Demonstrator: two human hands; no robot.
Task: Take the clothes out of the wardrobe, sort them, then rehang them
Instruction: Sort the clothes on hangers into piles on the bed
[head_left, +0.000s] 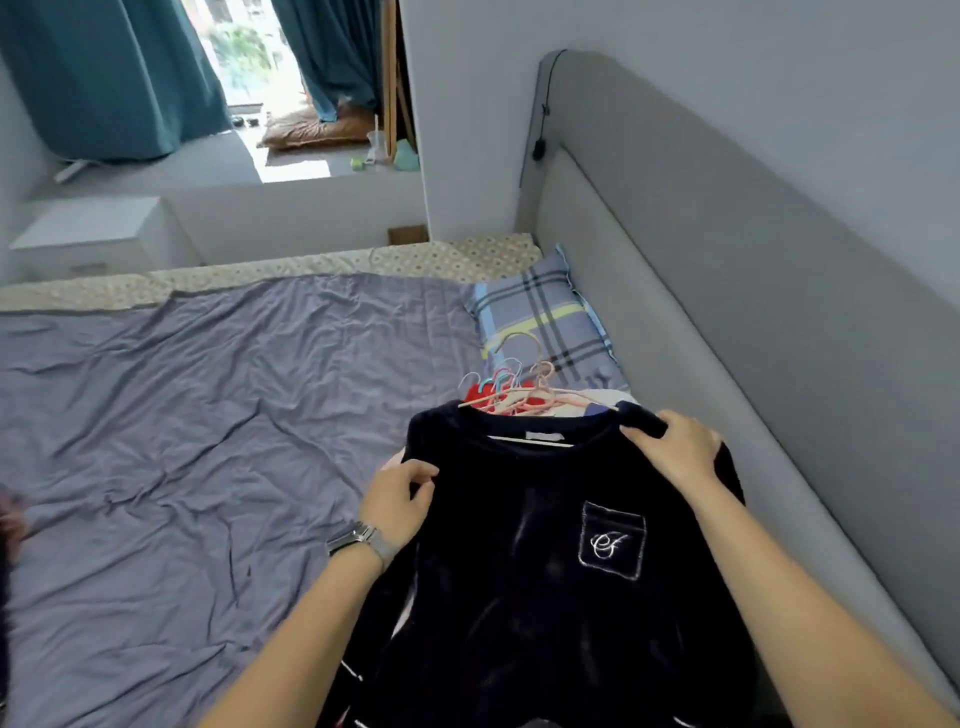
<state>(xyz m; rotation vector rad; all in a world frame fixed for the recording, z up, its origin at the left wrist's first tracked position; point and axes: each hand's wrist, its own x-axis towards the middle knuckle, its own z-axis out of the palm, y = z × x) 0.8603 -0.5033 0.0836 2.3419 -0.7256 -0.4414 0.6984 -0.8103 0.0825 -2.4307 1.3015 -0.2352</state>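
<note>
A dark navy velvet top (519, 582) with a white embroidered chest pocket lies spread in front of me on the bed, and a thin hanger bar shows inside its neckline. My left hand (400, 501), with a watch on the wrist, pinches the fabric at the top's left shoulder. My right hand (675, 449) grips the right shoulder near the collar. Just beyond the collar lies a pile of clothes on pink and blue hangers (511, 389), mostly hidden behind the top.
The bed (182, 441) has a wrinkled purple sheet stretching to the left. A plaid pillow (540, 322) sits against the grey padded headboard (727, 312) on the right. A white nightstand (88, 234) and teal curtains (104, 78) are at the far side.
</note>
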